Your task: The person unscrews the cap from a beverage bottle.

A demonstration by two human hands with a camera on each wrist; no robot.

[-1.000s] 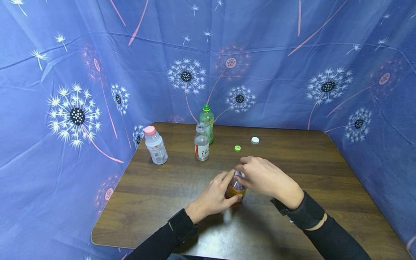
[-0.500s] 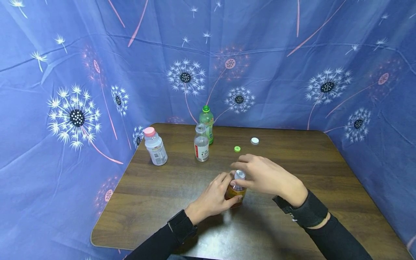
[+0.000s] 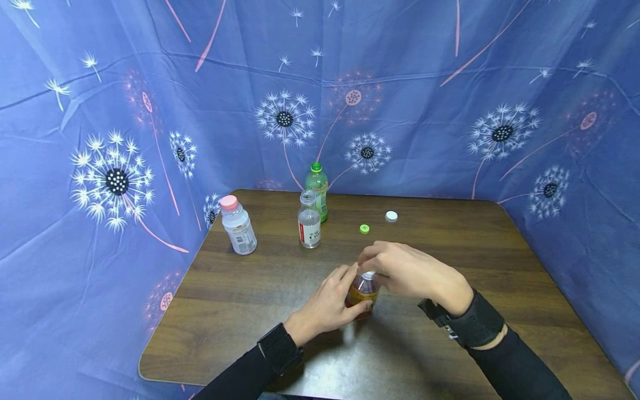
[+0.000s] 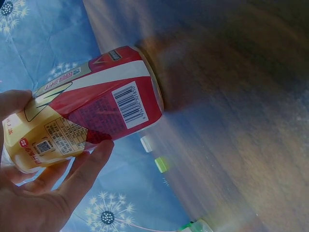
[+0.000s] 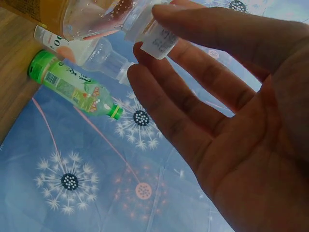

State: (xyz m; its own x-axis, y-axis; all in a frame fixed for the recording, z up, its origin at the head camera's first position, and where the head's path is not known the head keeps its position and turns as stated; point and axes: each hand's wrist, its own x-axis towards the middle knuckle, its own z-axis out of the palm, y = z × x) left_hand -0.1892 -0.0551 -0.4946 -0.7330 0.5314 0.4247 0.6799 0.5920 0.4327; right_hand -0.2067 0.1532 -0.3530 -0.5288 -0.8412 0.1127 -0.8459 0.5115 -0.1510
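A clear plastic drink bottle (image 3: 366,288) with a gold and red label stands on the table right in front of me. My left hand (image 3: 325,300) grips its body, thumb on the near side; the left wrist view shows the fingers around the label (image 4: 106,101). Over the bottle's top is my right hand (image 3: 417,272). In the right wrist view its thumb and fingertips pinch the white bottle cap (image 5: 159,42), which sits on the neck. The right fingers partly hide the cap in the head view.
A clear bottle without a cap (image 3: 310,225) stands beyond the hands, before a green bottle (image 3: 317,186). Farther left is a bottle with a pink cap (image 3: 240,230). A green cap (image 3: 364,229) and a white cap (image 3: 391,216) lie on the wooden table (image 3: 240,311).
The right hand loosened from the cap half a second ago, showing its top, and now has its fingers around it again. The left hand keeps its grip on the bottle.
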